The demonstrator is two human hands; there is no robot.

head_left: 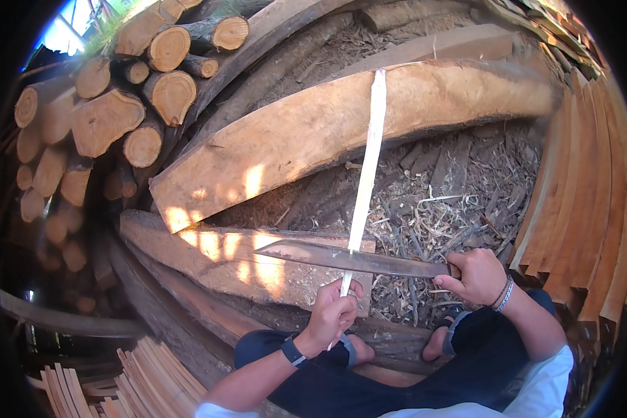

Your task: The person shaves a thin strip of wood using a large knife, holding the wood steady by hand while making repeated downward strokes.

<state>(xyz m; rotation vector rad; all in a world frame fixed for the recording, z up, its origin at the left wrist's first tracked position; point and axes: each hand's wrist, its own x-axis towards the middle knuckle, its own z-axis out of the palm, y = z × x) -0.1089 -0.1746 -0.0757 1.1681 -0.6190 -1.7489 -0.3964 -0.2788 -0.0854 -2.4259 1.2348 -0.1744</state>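
A long pale wooden stick (pixel 366 181) slants away from me, its far end against the big curved timber slab (pixel 285 139). My left hand (pixel 333 312) is closed round its near end. My right hand (pixel 475 277) grips a machete (pixel 369 262) by the handle, most of which the fingers hide. The long dark blade points left and lies across the stick just beyond my left hand, edge and stick meeting or nearly so. Beneath the blade is a lower sunlit plank (pixel 223 259).
Cut logs (pixel 168 97) are stacked at the far left. Long sawn boards (pixel 582 202) stand along the right, and thin wooden strips (pixel 150 380) lie at the lower left. Wood shavings (pixel 425 226) litter the ground between the slabs. My feet (pixel 435 341) rest close behind the plank.
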